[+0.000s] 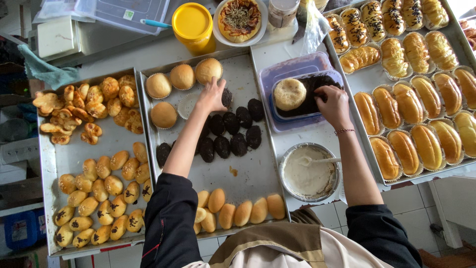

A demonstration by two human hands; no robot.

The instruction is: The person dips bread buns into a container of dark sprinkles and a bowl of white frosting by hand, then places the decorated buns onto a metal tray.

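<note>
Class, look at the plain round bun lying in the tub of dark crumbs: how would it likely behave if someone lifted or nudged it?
The plain round bun looks puffy, so it is probably light and would dent under a firm pinch. Its flattish shape suggests it would slide rather than roll. Loose dark crumbs around it would likely cling; the right hand is already in them.

A white worktop [148,52] carries three metal baking trays side by side: a left tray [49,168] of small golden pastries, a middle tray [248,173] of round buns and dark coated ones, and a right tray [369,79] of long glazed rolls in paper cases. Between the middle and right trays sit a purple plastic tub [277,74] and, nearer the person, a metal bowl [283,168] of pale cream. Along the far edge stand a yellow-lidded jar [192,22], a white plate [218,30] with a topped bun, and a clear plastic box [124,12].
</note>
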